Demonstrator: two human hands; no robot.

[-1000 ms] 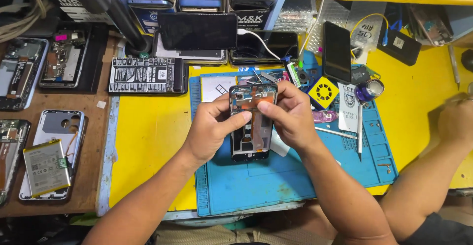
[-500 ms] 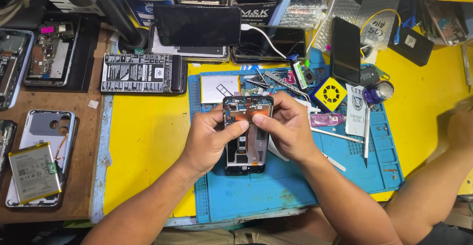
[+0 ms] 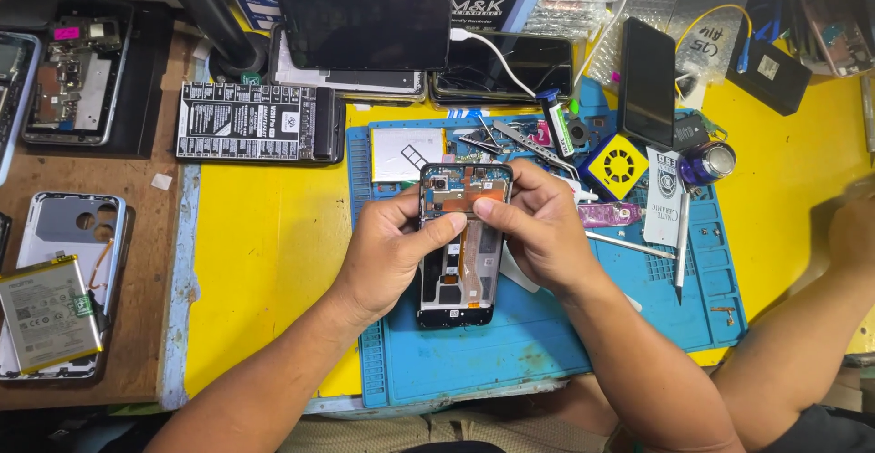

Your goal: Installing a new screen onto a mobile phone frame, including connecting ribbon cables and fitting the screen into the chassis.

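Observation:
An opened phone (image 3: 460,271) with its back cover off lies lengthwise over the blue work mat (image 3: 547,344). Its circuit board and empty battery bay show. My left hand (image 3: 387,252) grips its left edge, thumb laid across the middle. My right hand (image 3: 538,225) grips the right edge, with thumb and fingers pressing on the upper board near the camera. Both hands hold the phone just above the mat.
Tweezers (image 3: 510,134), a small bottle (image 3: 558,123), a yellow square tool (image 3: 617,167) and a loose battery (image 3: 406,154) lie at the mat's far end. Phones (image 3: 365,29) line the back. A phone shell and battery (image 3: 46,312) rest at left. Another person's arm (image 3: 820,316) is at right.
The view has shifted slightly, and the phone sits lower in my hands. My thumbs have moved closer together on the upper board. The other person's hand at right has moved.

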